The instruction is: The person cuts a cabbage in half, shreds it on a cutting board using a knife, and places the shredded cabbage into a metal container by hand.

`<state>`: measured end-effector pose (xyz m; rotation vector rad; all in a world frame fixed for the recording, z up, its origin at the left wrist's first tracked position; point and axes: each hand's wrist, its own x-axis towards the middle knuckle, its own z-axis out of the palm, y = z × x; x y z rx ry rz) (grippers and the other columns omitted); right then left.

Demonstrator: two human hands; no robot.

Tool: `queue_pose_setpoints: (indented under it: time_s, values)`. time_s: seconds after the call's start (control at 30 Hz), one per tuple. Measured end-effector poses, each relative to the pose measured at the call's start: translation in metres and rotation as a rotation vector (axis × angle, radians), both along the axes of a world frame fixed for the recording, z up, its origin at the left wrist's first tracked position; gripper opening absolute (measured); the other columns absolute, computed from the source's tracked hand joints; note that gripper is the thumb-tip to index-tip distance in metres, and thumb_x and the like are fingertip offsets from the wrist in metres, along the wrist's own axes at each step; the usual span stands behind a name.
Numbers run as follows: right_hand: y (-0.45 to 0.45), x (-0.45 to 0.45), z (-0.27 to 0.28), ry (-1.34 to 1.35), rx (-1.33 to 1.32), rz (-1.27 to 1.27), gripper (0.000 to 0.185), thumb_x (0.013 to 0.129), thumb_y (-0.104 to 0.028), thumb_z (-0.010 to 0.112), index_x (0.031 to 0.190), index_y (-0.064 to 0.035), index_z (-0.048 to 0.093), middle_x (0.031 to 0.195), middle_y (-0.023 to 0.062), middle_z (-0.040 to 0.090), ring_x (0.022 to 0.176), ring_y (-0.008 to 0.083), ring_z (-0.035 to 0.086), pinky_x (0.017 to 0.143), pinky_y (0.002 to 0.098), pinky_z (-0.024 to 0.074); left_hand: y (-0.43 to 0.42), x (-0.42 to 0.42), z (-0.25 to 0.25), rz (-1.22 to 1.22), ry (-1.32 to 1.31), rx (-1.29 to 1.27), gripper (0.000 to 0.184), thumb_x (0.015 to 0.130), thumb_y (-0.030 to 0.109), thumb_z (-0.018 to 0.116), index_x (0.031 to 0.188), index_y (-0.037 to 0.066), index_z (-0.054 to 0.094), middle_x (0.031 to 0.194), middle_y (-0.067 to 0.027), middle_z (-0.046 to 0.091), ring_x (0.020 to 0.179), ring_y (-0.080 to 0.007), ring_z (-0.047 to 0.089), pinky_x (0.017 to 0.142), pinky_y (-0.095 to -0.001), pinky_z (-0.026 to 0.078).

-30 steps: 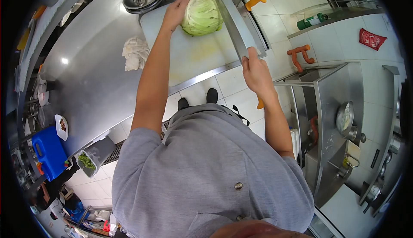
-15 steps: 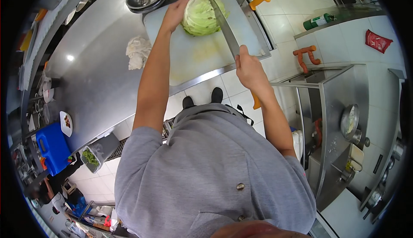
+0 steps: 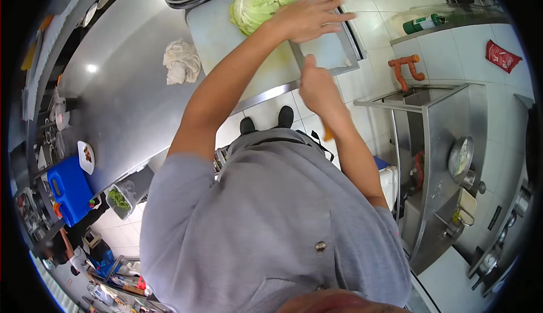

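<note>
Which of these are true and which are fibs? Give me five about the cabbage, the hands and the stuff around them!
1. The right hand holds a knife. True.
2. The cabbage is purple. False: the cabbage is pale green.
3. The left hand has its fingers spread. True.
4. The cloth is bright red. False: the cloth is whitish.
5. The cabbage is on the board. True.

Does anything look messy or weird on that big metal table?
Two small things. The whitish cloth lies crumpled on the metal table instead of folded flat. And the pale cutting board has a yellowish patch, which may be a stain.
</note>
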<state>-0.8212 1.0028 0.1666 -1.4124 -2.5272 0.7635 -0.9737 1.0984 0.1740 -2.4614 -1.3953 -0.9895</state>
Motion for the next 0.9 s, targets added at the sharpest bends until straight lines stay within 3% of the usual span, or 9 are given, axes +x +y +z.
queue_pose_setpoints:
  time_s: [0.07, 0.23, 0.33, 0.47, 0.63, 0.7, 0.73, 0.8, 0.9]
  values:
    - [-0.008, -0.007, -0.005, -0.008, -0.003, -0.023, 0.015, 0.092, -0.006, 0.048, 0.098, 0.0027, 0.038, 0.073, 0.0351, 0.061, 0.074, 0.0575, 0.059, 0.071, 0.0638, 0.0449, 0.008, -0.005, -0.022, -0.045, 0.065, -0.104, 0.046, 0.103, 0.048, 0.041, 0.148, 0.039, 0.042, 0.152, -0.0084, 0.043, 0.145, -0.0279, 0.033, 0.110, -0.0520, 0.034]
    - [-0.002, -0.008, -0.005, -0.055, -0.089, -0.030, 0.031, 0.081, 0.002, 0.054, 0.108, 0.0029, 0.039, 0.084, 0.0370, 0.063, 0.083, 0.0567, 0.062, 0.075, 0.0623, 0.0489, -0.002, -0.001, 0.041, -0.083, 0.030, -0.037, 0.047, 0.103, 0.048, 0.040, 0.149, 0.036, 0.041, 0.150, -0.0089, 0.045, 0.144, -0.0272, 0.034, 0.115, -0.0491, 0.027]
    - [-0.001, -0.010, 0.006, -0.088, -0.115, -0.033, 0.030, 0.082, 0.001, 0.053, 0.108, 0.0029, 0.040, 0.085, 0.0366, 0.064, 0.084, 0.0564, 0.063, 0.075, 0.0624, 0.0487, -0.009, 0.002, 0.068, -0.082, -0.112, 0.138, 0.046, 0.097, 0.043, 0.054, 0.132, 0.014, 0.062, 0.139, -0.0193, 0.054, 0.140, -0.0343, 0.039, 0.115, -0.0512, 0.030]
    - [-0.001, -0.018, -0.018, -0.051, -0.077, 0.001, 0.028, 0.082, 0.000, 0.053, 0.107, 0.0029, 0.040, 0.086, 0.0367, 0.064, 0.085, 0.0562, 0.063, 0.076, 0.0621, 0.0490, -0.026, -0.012, -0.025, -0.097, 0.098, -0.194, 0.049, 0.102, 0.049, 0.041, 0.150, 0.038, 0.039, 0.156, -0.0061, 0.038, 0.147, -0.0306, 0.027, 0.120, -0.0562, 0.019]
    - [0.006, -0.019, -0.012, -0.079, -0.005, 0.029, 0.018, 0.094, -0.010, 0.049, 0.104, 0.0015, 0.039, 0.078, 0.0358, 0.062, 0.077, 0.0562, 0.060, 0.070, 0.0626, 0.0462, -0.009, -0.016, 0.024, 0.043, 0.285, -0.114, 0.048, 0.103, 0.050, 0.033, 0.150, 0.039, 0.037, 0.158, -0.0050, 0.035, 0.149, -0.0271, 0.025, 0.122, -0.0538, 0.016]
    - [0.006, -0.021, -0.010, -0.097, -0.002, 0.035, 0.019, 0.094, -0.010, 0.049, 0.105, 0.0017, 0.039, 0.078, 0.0359, 0.062, 0.078, 0.0563, 0.061, 0.071, 0.0626, 0.0465, -0.017, -0.001, 0.073, -0.127, -0.084, 0.383, 0.046, 0.094, 0.047, 0.055, 0.125, 0.015, 0.067, 0.130, -0.0210, 0.059, 0.131, -0.0359, 0.048, 0.108, -0.0537, 0.037]
    - [0.007, -0.023, -0.010, -0.103, 0.008, 0.039, 0.019, 0.094, -0.010, 0.050, 0.105, 0.0019, 0.040, 0.078, 0.0361, 0.062, 0.078, 0.0564, 0.061, 0.071, 0.0626, 0.0468, -0.009, -0.009, 0.047, -0.120, -0.089, 0.386, 0.046, 0.094, 0.047, 0.055, 0.125, 0.015, 0.067, 0.130, -0.0210, 0.059, 0.131, -0.0359, 0.048, 0.108, -0.0537, 0.037]
    - [-0.006, -0.016, -0.034, -0.109, -0.002, 0.071, 0.020, 0.094, -0.010, 0.050, 0.105, 0.0022, 0.040, 0.078, 0.0361, 0.062, 0.078, 0.0565, 0.061, 0.072, 0.0627, 0.0469, -0.012, -0.017, -0.042, -0.060, 0.238, -0.285, 0.047, 0.105, 0.048, 0.032, 0.151, 0.041, 0.034, 0.155, -0.0061, 0.039, 0.148, -0.0247, 0.027, 0.119, -0.0556, 0.020]
    - [0.033, -0.034, -0.037, -0.059, 0.110, 0.086, 0.020, 0.094, -0.010, 0.050, 0.105, 0.0025, 0.040, 0.079, 0.0363, 0.062, 0.079, 0.0564, 0.061, 0.073, 0.0627, 0.0474, -0.002, -0.020, -0.048, -0.097, 0.285, -0.278, 0.046, 0.105, 0.048, 0.033, 0.151, 0.040, 0.036, 0.155, -0.0061, 0.040, 0.148, -0.0250, 0.027, 0.118, -0.0554, 0.021]
